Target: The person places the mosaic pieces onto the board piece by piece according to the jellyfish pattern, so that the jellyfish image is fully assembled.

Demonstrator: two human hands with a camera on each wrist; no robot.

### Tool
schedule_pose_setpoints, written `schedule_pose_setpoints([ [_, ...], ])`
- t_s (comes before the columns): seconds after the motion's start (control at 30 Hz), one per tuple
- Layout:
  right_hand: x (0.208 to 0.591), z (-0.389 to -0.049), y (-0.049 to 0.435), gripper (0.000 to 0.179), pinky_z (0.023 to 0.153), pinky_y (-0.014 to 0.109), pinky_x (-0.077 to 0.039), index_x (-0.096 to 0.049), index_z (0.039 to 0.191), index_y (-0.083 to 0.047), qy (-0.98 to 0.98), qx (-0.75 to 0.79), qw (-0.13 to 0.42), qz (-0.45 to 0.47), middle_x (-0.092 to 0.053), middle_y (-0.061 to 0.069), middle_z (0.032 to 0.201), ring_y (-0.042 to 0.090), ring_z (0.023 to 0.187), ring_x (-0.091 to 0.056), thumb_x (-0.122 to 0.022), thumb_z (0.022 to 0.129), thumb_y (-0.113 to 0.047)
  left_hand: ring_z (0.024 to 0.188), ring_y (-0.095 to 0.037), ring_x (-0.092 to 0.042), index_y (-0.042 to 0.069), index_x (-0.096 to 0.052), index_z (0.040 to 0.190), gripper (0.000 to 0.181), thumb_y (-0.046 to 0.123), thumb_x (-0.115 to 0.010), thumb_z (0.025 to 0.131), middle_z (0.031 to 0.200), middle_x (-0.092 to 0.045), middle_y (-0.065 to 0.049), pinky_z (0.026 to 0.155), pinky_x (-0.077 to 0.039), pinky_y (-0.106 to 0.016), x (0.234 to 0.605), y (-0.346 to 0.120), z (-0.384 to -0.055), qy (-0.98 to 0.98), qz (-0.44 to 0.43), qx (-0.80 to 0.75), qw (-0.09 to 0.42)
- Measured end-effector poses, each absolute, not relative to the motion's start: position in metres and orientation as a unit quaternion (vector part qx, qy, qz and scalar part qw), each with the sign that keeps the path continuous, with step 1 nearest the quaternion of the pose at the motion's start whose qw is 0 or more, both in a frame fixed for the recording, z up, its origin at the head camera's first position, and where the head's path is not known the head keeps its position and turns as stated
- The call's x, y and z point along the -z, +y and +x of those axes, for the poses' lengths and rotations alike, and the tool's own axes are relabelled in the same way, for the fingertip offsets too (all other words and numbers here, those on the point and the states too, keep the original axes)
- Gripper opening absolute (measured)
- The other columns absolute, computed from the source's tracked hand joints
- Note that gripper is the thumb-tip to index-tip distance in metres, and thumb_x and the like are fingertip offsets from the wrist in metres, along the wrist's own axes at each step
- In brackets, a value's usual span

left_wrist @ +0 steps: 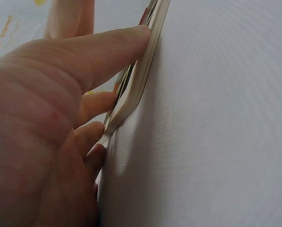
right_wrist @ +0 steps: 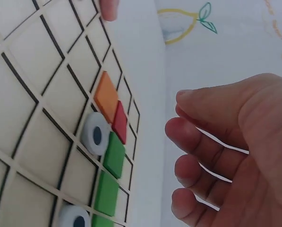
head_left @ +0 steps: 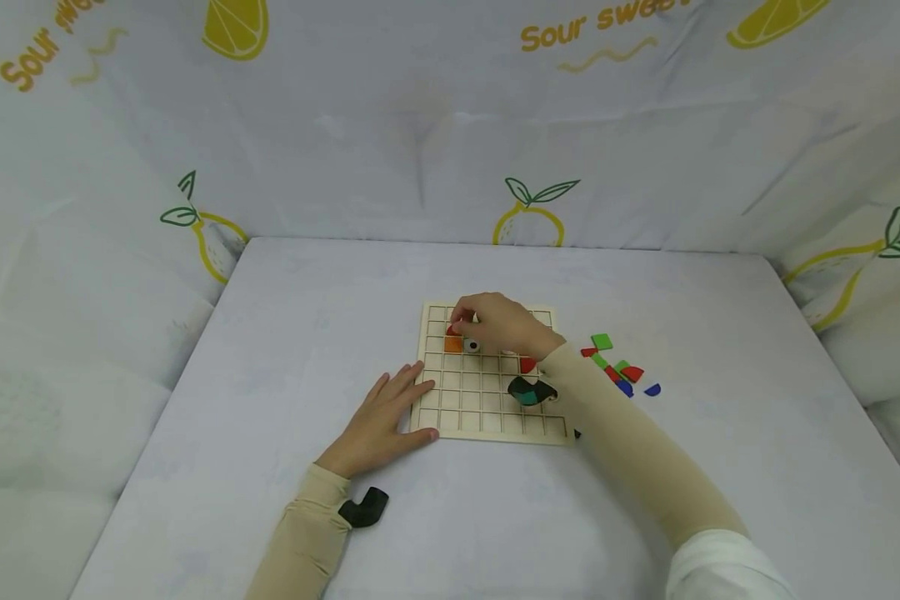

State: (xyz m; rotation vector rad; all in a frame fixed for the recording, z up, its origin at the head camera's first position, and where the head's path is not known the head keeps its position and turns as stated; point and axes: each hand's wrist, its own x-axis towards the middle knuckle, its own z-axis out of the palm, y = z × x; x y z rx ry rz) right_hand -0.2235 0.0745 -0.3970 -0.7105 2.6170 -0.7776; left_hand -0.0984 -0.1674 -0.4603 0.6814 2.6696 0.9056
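A pale wooden grid board (head_left: 471, 400) lies flat on the table. My left hand (head_left: 378, 425) rests at its left edge with fingers spread; in the left wrist view the thumb (left_wrist: 126, 41) touches the board's rim. Over the far part of the board hovers my right hand (head_left: 502, 323), fingers loosely bent. Nothing shows between its fingertips in the right wrist view. Beneath it sit an orange tile (right_wrist: 106, 97), a small red piece (right_wrist: 119, 122), a white eye disc (right_wrist: 96, 135) with a dark centre, and green tiles (right_wrist: 114, 155). Another eye disc (right_wrist: 75, 217) is partly cut off.
Right of the board lie several loose flat pieces, among them a green square (head_left: 602, 342), a red quarter-round (head_left: 632, 374) and a blue piece (head_left: 652, 389). A red piece (head_left: 527, 364) shows on the board beside the right sleeve. Behind the table hangs a lemon-print cloth (head_left: 420, 125).
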Motion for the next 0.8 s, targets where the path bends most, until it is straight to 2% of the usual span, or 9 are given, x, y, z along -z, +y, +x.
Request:
schedule_pose_setpoints([
  [0.13, 0.381, -0.220, 0.092, 0.023, 0.071, 0.031, -0.050, -0.069, 0.116, -0.009, 0.909, 0.307, 0.146, -0.242, -0.070, 0.007, 0.103, 0.019, 0.082, -0.057, -0.057, 0.104, -0.025, 0.160, -0.021, -0.013, 0.014, -0.043, 0.154, 0.075, 0.046, -0.071, 0.092, 0.171, -0.018, 0.000, 0.132, -0.004, -0.045, 0.461, -0.166, -0.098, 0.916, 0.228, -0.305, 0.122],
  [0.27, 0.369, -0.216, 0.112, 0.026, 0.073, 0.032, -0.050, -0.068, 0.119, -0.008, 0.910, 0.318, 0.140, -0.226, -0.070, 0.011, 0.106, 0.021, 0.087, -0.057, -0.057, 0.104, -0.027, 0.160, -0.021, -0.012, 0.014, -0.043, 0.155, 0.076, 0.045, -0.071, 0.092, 0.172, -0.017, 0.001, 0.132, -0.004, -0.044, 0.460, -0.165, -0.098, 0.917, 0.223, -0.304, 0.127],
  [0.6, 0.356, -0.203, 0.163, 0.027, 0.077, 0.033, -0.049, -0.067, 0.121, -0.011, 0.928, 0.303, 0.131, -0.172, -0.066, 0.008, 0.106, 0.022, 0.095, -0.055, -0.058, 0.104, -0.029, 0.160, -0.021, -0.014, 0.014, -0.043, 0.155, 0.076, 0.043, -0.073, 0.091, 0.171, -0.018, 0.001, 0.132, -0.005, -0.044, 0.460, -0.164, -0.097, 0.919, 0.217, -0.306, 0.121],
  [0.8, 0.355, -0.196, 0.193, 0.027, 0.074, 0.032, -0.049, -0.067, 0.120, -0.010, 0.938, 0.299, 0.114, -0.133, -0.065, 0.008, 0.106, 0.024, 0.095, -0.054, -0.057, 0.104, -0.028, 0.160, -0.021, -0.014, 0.013, -0.044, 0.154, 0.076, 0.043, -0.073, 0.091, 0.171, -0.019, 0.001, 0.132, -0.005, -0.044, 0.462, -0.163, -0.097, 0.919, 0.220, -0.306, 0.118],
])
